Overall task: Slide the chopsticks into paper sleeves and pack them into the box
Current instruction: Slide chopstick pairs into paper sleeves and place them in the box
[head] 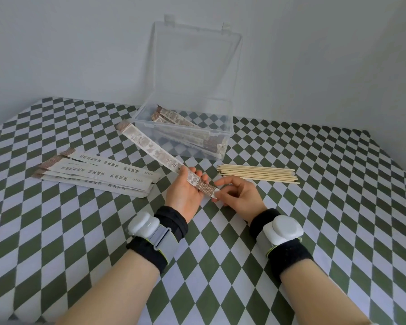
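Paper sleeve, long, flat, patterned: left hand grips near end, right hand pinches its tip.

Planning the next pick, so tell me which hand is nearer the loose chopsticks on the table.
Right. The right hand is just on the near side of the loose chopsticks, by their left end, pinching the tip of the paper sleeve; the left hand is farther left, gripping that sleeve.
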`<state>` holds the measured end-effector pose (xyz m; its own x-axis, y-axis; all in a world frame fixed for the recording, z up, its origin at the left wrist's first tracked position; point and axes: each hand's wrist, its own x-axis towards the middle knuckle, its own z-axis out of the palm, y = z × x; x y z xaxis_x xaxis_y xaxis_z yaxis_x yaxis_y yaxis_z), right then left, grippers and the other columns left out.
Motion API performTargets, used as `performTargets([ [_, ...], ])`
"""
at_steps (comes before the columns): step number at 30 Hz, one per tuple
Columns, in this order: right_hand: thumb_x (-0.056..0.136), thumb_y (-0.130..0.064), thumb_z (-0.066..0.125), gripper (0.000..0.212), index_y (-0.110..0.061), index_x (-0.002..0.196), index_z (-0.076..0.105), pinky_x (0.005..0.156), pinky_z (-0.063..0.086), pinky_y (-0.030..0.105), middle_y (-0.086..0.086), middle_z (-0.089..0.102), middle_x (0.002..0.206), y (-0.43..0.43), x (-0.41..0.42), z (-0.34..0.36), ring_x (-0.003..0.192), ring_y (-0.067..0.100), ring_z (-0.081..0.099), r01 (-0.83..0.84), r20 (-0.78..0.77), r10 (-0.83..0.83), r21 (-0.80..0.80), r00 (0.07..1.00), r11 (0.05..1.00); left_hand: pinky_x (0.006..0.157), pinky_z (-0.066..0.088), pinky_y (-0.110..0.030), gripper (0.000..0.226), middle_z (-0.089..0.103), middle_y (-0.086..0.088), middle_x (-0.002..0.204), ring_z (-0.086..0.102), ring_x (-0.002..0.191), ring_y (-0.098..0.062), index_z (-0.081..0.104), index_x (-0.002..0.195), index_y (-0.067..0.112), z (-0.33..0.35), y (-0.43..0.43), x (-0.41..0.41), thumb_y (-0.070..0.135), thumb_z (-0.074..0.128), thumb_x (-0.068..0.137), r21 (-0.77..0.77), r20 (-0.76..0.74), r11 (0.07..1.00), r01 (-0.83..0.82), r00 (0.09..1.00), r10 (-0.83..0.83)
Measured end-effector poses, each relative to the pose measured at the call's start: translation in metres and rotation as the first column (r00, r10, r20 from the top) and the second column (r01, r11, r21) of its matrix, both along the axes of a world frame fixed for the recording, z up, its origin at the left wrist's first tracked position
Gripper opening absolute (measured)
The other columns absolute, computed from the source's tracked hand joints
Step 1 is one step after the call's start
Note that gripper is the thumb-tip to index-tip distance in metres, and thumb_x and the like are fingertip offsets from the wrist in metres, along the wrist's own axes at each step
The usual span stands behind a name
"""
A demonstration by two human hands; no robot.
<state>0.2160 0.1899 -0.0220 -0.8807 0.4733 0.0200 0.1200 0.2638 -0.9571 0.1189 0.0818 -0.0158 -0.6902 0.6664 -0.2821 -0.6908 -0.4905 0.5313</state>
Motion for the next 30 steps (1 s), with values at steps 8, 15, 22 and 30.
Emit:
performTargets([
  [8, 0.088, -0.012, 0.059, 0.01, -0.02, 0.093, 0.062, 0.074, 0.048, 0.022, -0.003, 0.067, 0.089, 0.015, 0.003, 0.002, 0.081, 0.01, 0.06, 0.26, -0.067, -0.252, 0.171, 0.965, 0.95, 0.058, 0.035, -0.021, 0.038, 0.042, 0.001, 0.068, 0.038, 0.057, -0.011, 0.043, 0.074, 0.015, -0.008, 0.002, -0.015, 0.038, 0.03, 0.101, 0.059, 0.082, 0.995, -0.075, 0.994, 0.07],
  [15, 0.091, -0.014, 0.051, 0.019, -0.01, 0.102, 0.067, 0.083, 0.044, 0.027, 0.004, 0.061, 0.099, 0.051, 0.009, -0.008, 0.094, 0.02, 0.053, 0.118, 0.152, -0.362, 0.773, 0.92, 0.624, 0.046, 0.036, -0.017, 0.037, 0.041, 0.001, 0.065, 0.038, 0.049, -0.008, 0.043, 0.076, 0.015, -0.013, -0.004, -0.022, 0.038, 0.028, 0.101, 0.081, 0.111, 0.993, -0.09, 0.991, 0.08],
  [22, 0.094, -0.019, 0.045, 0.022, -0.017, 0.105, 0.064, 0.089, 0.041, 0.031, 0.0, 0.059, 0.103, 0.058, -0.002, 0.009, 0.097, 0.018, 0.05, -0.084, 0.306, -0.346, 0.842, 0.887, 0.532, 0.07, 0.041, -0.027, 0.022, 0.047, -0.006, 0.077, 0.046, 0.067, -0.015, 0.041, 0.084, 0.011, -0.012, -0.002, -0.02, -0.008, 0.032, 0.091, 0.071, 0.139, 0.99, -0.122, 0.984, 0.111],
  [30, 0.092, -0.02, 0.047, 0.022, -0.019, 0.11, 0.059, 0.089, 0.042, 0.031, -0.001, 0.054, 0.105, 0.057, -0.005, 0.017, 0.098, 0.017, 0.048, -0.17, 0.372, -0.336, 0.849, 0.865, 0.501, 0.09, 0.044, -0.035, 0.022, 0.05, -0.008, 0.085, 0.053, 0.082, -0.019, 0.045, 0.088, 0.011, -0.01, -0.002, -0.018, -0.008, 0.035, 0.093, 0.085, 0.101, 0.992, -0.093, 0.991, 0.084],
])
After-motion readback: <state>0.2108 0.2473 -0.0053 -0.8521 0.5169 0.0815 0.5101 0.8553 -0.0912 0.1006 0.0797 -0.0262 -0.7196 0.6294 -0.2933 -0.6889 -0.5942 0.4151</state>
